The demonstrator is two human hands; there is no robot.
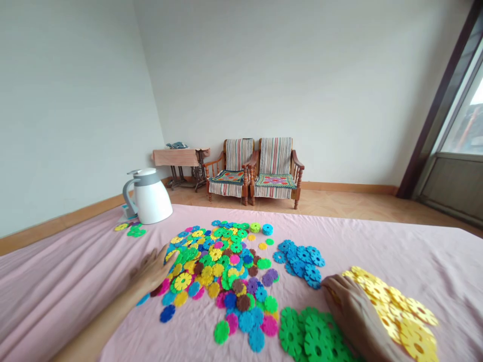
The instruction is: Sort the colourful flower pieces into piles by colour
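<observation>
On the left edge of a mixed heap of notched plastic discs (pixel 215 254) rests my left hand (pixel 153 266). Its fingers are stretched out and apart, touching yellow discs there. My right hand (pixel 349 301) is bent palm down beside the pile of large yellow discs (pixel 388 301). A bit of yellow shows under its curled fingers, seemingly a disc in its grasp. Large green discs (pixel 317 334) lie just left of that hand, partly covered by it. Beyond its fingertips is a pile of blue discs (pixel 300 259).
A white jug with a grey handle (pixel 153 196) stands at the back left, a few discs beside it. Pink cloth (pixel 449 281) covers the table. Two wooden armchairs (pixel 275 173) and a small cloth-draped table (pixel 177 157) stand by the far wall.
</observation>
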